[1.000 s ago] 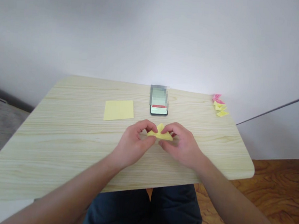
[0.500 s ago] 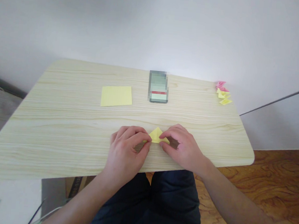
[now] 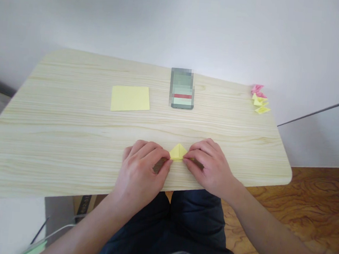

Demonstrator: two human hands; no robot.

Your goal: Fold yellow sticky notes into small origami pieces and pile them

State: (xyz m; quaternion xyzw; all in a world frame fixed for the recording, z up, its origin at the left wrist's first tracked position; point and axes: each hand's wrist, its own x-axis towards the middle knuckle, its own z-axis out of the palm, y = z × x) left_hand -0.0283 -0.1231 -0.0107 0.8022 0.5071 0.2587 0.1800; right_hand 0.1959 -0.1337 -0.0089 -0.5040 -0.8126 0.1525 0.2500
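A small folded piece of yellow paper (image 3: 179,150) lies between my two hands near the front edge of the table, its pointed tip facing away from me. My left hand (image 3: 144,164) pinches its left lower corner between thumb and forefinger. On the other side, my right hand (image 3: 210,166) pinches the right lower corner the same way. Fingers cover both ends of the paper's bottom edge, where a narrow folded strip shows.
Farther back on the wooden table (image 3: 76,134) lie a flat yellow sheet (image 3: 130,98) and a phone (image 3: 182,88) with a blurred screen. At the far right corner sit a pink folded paper piece (image 3: 257,90) and yellow folded paper pieces (image 3: 260,101). A wall rises behind.
My right thumb and fingers have closed on the paper's right corner. The lower edge now looks folded into a narrower strip. The camera view has tilted slightly.
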